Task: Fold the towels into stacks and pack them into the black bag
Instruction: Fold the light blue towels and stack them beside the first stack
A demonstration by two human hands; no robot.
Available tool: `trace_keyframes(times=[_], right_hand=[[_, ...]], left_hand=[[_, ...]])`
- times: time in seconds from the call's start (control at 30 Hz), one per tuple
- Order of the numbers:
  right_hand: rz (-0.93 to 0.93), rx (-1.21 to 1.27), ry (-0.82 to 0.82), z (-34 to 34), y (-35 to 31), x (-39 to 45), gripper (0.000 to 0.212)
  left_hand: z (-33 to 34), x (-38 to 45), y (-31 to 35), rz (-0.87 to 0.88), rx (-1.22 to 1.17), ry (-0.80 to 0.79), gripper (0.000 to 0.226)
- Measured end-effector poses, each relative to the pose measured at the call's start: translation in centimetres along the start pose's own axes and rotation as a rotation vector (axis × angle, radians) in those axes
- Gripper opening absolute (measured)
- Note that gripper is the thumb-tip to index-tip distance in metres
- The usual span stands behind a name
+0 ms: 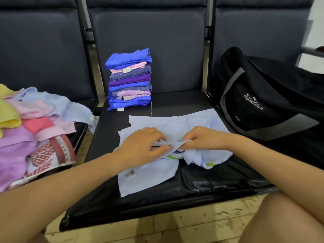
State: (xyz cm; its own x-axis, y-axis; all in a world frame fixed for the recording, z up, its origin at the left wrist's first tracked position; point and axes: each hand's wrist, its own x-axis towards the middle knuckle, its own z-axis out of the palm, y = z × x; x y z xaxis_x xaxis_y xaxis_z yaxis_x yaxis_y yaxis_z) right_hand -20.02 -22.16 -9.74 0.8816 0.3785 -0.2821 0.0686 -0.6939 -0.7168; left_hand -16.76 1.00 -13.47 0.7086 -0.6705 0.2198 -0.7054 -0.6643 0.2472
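Folding pale blue towel point(168, 130) on middle seat point(201, 181); both hands pinching one edge at centre.

Left hand point(142, 146) fingers curled, pinching towel edge against thumb; right hand point(201, 137) fingers likewise closed on same edge, just beside left. Towel rumpled under hands, striped end bunched at right, label point(130, 172) showing near front. Judgement: best to separate hands along edge toward corners, pull taut, flatten bunched end before laying fold over. Match corners; press crease flat. Finished stack point(129, 79) upright at seat back, well apart. Unfolded pile point(31, 130) on left seat, much remaining. Black bag point(263, 99) on right seat, opening not visible; nothing seen packed yet.
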Motion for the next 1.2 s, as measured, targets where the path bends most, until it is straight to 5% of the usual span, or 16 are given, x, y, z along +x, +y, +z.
trace_keyframes(times=[0.13, 0.27, 0.37, 0.6, 0.83, 0.93, 1.03, 1.2], right_hand=[[0.013, 0.046, -0.07, -0.3, -0.1, -0.2, 0.035], [-0.041, 0.0, 0.085, -0.4, 0.9, 0.5, 0.044], [-0.067, -0.084, 0.214, -0.7, 1.6, 0.8, 0.03], [0.007, -0.334, 0.589, -2.3, 1.5, 1.5, 0.034], [0.288, -0.347, 0.736, -4.9, 4.8, 1.6, 0.025], [0.399, -0.277, 0.733, -5.6, 6.9, 1.3, 0.034], [0.394, -0.255, 0.782, -6.4, 8.0, 1.6, 0.032], [0.322, -0.243, 0.887, -7.7, 7.8, 4.4, 0.018]], left_hand=[[1.6, -0.1, 1.3, 0.14, 0.061, -0.094, 0.036], [1.3, 0.4, 0.6, -0.075, -0.185, 0.003, 0.037], [0.2, 0.6, -0.3, -0.156, -0.293, 0.058, 0.029], [-2.7, 2.1, -2.3, -0.195, -0.225, 0.213, 0.016], [-3.2, 2.6, -6.4, -0.36, -0.008, 0.047, 0.024], [-3.1, 2.8, -7.2, -0.568, -0.39, 0.139, 0.038], [-3.1, 3.9, -7.0, -0.783, -0.771, 0.252, 0.026], [-2.3, 6.2, -8.2, -0.787, -0.424, 0.28, 0.037]])
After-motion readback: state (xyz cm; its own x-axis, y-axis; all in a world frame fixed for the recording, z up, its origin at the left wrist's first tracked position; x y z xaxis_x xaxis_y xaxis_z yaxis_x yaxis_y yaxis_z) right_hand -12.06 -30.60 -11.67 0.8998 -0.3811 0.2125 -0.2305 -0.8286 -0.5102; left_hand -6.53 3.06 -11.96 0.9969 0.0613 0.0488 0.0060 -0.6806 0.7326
